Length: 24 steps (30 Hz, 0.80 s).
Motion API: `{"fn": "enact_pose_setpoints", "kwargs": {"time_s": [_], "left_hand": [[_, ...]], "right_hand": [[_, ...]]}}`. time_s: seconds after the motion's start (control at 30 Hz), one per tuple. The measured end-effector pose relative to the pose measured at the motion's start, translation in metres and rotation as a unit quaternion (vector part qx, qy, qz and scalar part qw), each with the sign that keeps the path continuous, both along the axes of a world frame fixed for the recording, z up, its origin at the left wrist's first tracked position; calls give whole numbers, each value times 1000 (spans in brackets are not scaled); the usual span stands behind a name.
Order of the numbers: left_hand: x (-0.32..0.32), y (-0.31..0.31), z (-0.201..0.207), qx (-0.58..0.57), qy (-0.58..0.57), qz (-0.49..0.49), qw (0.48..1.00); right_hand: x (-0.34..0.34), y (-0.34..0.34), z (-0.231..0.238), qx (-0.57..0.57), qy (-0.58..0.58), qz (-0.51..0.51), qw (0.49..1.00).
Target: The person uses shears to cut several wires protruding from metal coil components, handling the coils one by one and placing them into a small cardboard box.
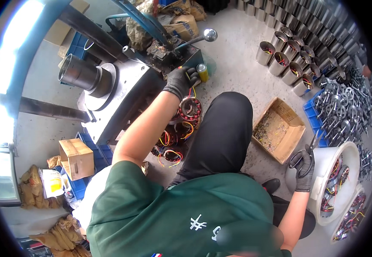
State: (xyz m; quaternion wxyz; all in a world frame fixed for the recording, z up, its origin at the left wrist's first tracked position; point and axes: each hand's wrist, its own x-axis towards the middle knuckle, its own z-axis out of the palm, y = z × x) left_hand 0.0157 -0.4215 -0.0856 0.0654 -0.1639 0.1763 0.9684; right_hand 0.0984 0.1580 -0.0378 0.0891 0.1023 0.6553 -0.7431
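My left hand [180, 81], in a dark grey glove, is closed at the corner of the machine. Red and yellow wires [193, 91] run from its fingers down to a ring-shaped motor stator [189, 109] with red windings. More stators [172, 155] with coloured leads are grouped below it, partly behind my forearm. A yellow-green can [202, 73] stands just right of that hand. My right hand [304, 170], gloved too, grips a pair of black-handled scissors [296, 161], blades pointing up and away. It is between an open cardboard box and a white tub.
The steel press [121, 96] with its ball-ended lever [210, 35] stands at left. The cardboard box [279, 128] holds small scraps. Metal cylinders [279, 64] with wires inside stand far right, near a blue crate [312, 113] of metal parts. The white tub [319, 184] holds stators.
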Motion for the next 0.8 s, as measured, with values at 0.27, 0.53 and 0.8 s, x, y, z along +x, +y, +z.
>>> {"fn": "enact_pose_setpoints", "kwargs": {"time_s": [0.27,0.53,0.8], "left_hand": [[24,15,-59,-933,-117,-287,183],[-5,-18,-151,-926,-209,-168,266],[-52,43,-113,-658,-30,115,743]], "right_hand": [[0,14,-14,3,3,-15,1000],[13,3,13,-27,-15,-82,996],[0,31,24,72,36,-96,992]]}}
